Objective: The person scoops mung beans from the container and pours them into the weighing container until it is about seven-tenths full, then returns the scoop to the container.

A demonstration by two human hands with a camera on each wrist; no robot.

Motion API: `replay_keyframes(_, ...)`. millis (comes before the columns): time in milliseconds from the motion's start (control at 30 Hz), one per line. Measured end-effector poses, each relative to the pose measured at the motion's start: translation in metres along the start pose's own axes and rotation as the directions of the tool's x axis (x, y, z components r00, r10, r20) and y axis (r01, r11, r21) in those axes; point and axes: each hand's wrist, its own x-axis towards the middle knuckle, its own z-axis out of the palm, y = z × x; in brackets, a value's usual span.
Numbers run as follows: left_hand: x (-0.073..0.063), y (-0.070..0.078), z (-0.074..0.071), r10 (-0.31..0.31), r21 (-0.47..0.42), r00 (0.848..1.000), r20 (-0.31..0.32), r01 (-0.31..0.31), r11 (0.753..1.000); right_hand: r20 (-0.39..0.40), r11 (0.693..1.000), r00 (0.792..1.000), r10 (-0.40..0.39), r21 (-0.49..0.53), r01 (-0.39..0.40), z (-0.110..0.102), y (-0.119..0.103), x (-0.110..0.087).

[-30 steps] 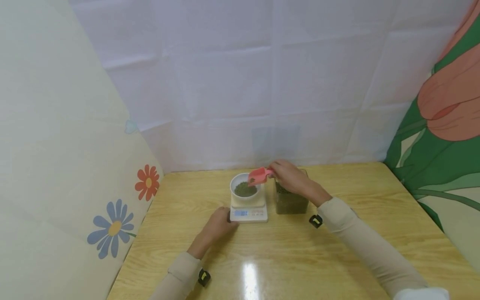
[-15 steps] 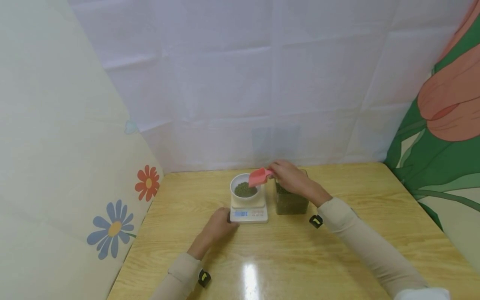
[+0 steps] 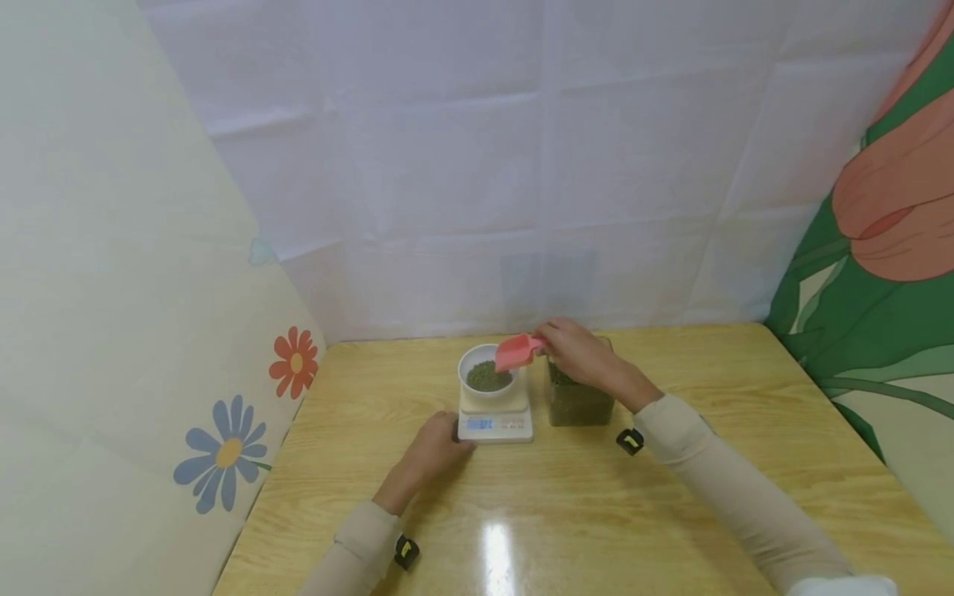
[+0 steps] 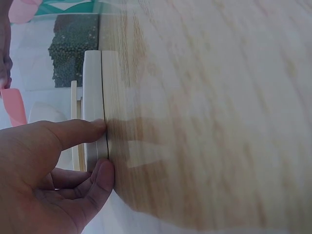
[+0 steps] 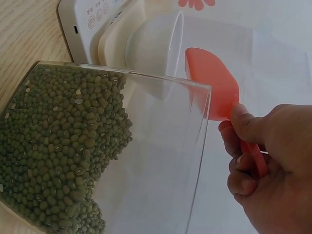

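My right hand grips the handle of a pink scoop, tilted over the rim of a white bowl. No beans show in the scoop in the head view. Green mung beans form a heap in the bowl, which stands on a white kitchen scale with a lit display. Below the right hand is a clear square container partly filled with mung beans. At the scale's front left corner my left hand holds the edge between thumb and fingers.
The wooden table extends forward of the scale and container. A white sheet hangs along the back edge. Flower-printed walls stand at both sides. A small black device is at each wrist.
A few beans seen in the scoop one second ago are gone from it. The scoop has tilted and shifted slightly right. The display digits look different; the left hand stays put.
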Motion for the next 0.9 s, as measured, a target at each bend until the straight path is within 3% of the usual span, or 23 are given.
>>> replay_keyframes(500, 0.001, 0.002, -0.002, 0.001, 0.008, 1.000, 0.012, -0.001, 1.000, 0.032, 0.990, 0.991, 0.132, 0.037, -0.134, -0.007, 0.005, -0.012)
replay_keyframes(900, 0.001, 0.001, -0.001, 0.006, 0.024, 1.000, -0.002, -0.006, 1.000, 0.022, 0.990, 0.991, 0.135, 0.039, -0.136, -0.017, 0.010, -0.021)
